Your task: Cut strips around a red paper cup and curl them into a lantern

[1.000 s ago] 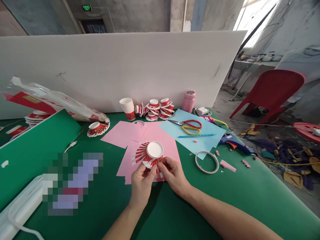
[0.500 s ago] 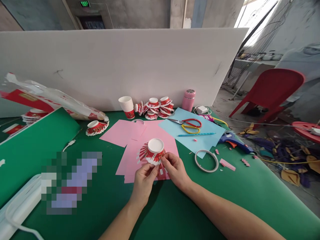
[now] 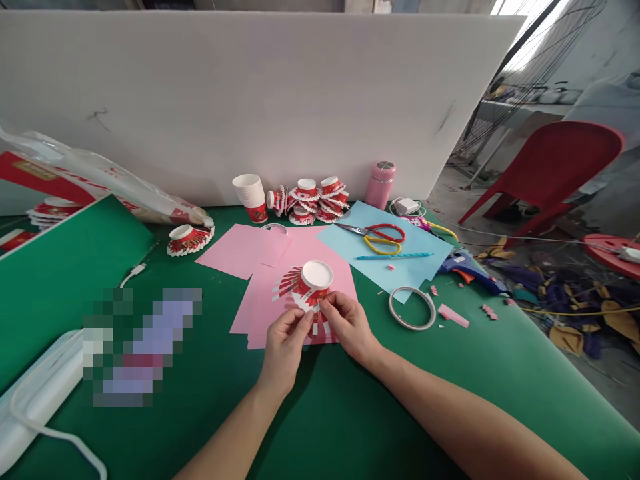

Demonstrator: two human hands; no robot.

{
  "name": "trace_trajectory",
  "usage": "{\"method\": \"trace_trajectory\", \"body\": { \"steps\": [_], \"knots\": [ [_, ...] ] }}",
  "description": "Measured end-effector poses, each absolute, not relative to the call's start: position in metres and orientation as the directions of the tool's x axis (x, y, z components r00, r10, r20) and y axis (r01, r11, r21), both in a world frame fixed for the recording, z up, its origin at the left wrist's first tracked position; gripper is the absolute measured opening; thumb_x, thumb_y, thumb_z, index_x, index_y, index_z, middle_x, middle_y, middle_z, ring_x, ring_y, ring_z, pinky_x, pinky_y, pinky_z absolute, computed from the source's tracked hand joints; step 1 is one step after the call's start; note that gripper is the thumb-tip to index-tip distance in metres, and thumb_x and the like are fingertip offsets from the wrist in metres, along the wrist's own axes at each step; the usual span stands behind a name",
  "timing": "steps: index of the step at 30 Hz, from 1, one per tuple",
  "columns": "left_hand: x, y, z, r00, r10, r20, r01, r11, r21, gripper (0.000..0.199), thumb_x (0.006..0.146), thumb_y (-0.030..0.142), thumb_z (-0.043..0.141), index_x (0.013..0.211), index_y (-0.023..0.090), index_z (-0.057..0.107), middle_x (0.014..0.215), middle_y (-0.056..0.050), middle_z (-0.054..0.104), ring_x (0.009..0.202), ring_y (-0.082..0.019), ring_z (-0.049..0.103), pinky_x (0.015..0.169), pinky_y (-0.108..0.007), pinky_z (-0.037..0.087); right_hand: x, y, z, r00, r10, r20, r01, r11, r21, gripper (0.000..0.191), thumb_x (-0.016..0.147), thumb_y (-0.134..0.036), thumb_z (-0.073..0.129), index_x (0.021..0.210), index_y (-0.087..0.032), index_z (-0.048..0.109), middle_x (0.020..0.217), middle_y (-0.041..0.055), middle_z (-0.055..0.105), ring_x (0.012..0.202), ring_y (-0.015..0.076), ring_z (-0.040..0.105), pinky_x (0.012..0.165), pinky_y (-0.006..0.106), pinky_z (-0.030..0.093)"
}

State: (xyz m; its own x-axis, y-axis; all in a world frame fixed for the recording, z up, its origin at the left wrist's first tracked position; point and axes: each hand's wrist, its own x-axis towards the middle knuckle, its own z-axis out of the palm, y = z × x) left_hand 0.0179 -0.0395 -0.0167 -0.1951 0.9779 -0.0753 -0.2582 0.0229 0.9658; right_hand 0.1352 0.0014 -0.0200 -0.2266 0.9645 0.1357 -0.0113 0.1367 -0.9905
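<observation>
A red and white paper cup (image 3: 317, 275) stands bottom up over pink paper (image 3: 250, 313), its wall cut into strips that fan outward. At its near side, my left hand (image 3: 286, 343) pinches the strips between thumb and forefinger. My right hand (image 3: 350, 327) is closed on the strips just to the right, its fingertips close to the left ones. The strips between the fingertips are partly hidden. Behind the cup lies a heap of similar cut cups (image 3: 317, 200), beside a stack of uncut paper cups (image 3: 249, 193).
Scissors (image 3: 383, 239) and a blue pencil (image 3: 395, 257) lie on blue paper (image 3: 367, 217). To the right are a tape roll (image 3: 431, 320) and a glue gun (image 3: 470, 270). A pink bottle (image 3: 381, 185) stands by the white panel (image 3: 250, 93). Another cut cup (image 3: 189, 240) sits at the left.
My view has tipped downward, so the scene sits higher in the frame. The cup has turned slightly in my fingers, and both hands stay pinched on its strips.
</observation>
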Motion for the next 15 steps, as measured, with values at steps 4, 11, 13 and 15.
{"method": "trace_trajectory", "body": {
  "steps": [4,11,13,15],
  "knots": [
    [0.017,-0.0388,-0.0162,-0.172,0.98,-0.104,-0.316,0.045,0.948,0.022,0.072,0.037,0.067,0.065,0.017,0.064,0.063,0.002,0.054,0.063,-0.01,0.047,0.062,-0.023,0.04,0.1355,0.0011,-0.0186,-0.219,0.968,0.12,0.013,0.126,-0.992,0.029,0.079,-0.042,0.049,0.064,-0.018,0.047,0.054,-0.0041,0.042,0.05,0.0087,0.035,0.047,0.022,0.029],
    [0.0166,-0.0377,-0.0151,-0.181,0.978,-0.1,-0.332,0.035,0.943,0.018,0.07,0.034,0.069,0.067,0.016,0.066,0.067,0.001,0.059,0.068,-0.011,0.049,0.065,-0.022,0.042,0.1372,0.0009,-0.0151,-0.239,0.965,0.104,0.02,0.112,-0.994,0.029,0.078,-0.043,0.051,0.063,-0.018,0.046,0.053,-0.0047,0.04,0.05,0.0083,0.033,0.047,0.022,0.028],
    [0.0162,-0.0377,-0.0168,-0.184,0.979,-0.083,-0.327,0.018,0.945,0.018,0.071,0.033,0.069,0.064,0.017,0.064,0.064,0.002,0.057,0.066,-0.01,0.048,0.064,-0.021,0.041,0.1372,0.0006,-0.015,-0.249,0.963,0.101,0.011,0.108,-0.994,0.03,0.078,-0.043,0.05,0.063,-0.018,0.046,0.054,-0.0046,0.04,0.05,0.0083,0.034,0.047,0.022,0.028],
    [0.0157,-0.0376,-0.0185,-0.187,0.979,-0.078,-0.322,0.014,0.947,0.019,0.071,0.033,0.068,0.063,0.017,0.063,0.064,0.002,0.057,0.065,-0.009,0.047,0.063,-0.021,0.04,0.1368,0.0003,-0.0154,-0.256,0.962,0.099,0.006,0.104,-0.995,0.029,0.078,-0.043,0.05,0.063,-0.018,0.046,0.054,-0.0044,0.041,0.05,0.0082,0.033,0.048,0.022,0.028]
  ]
}}
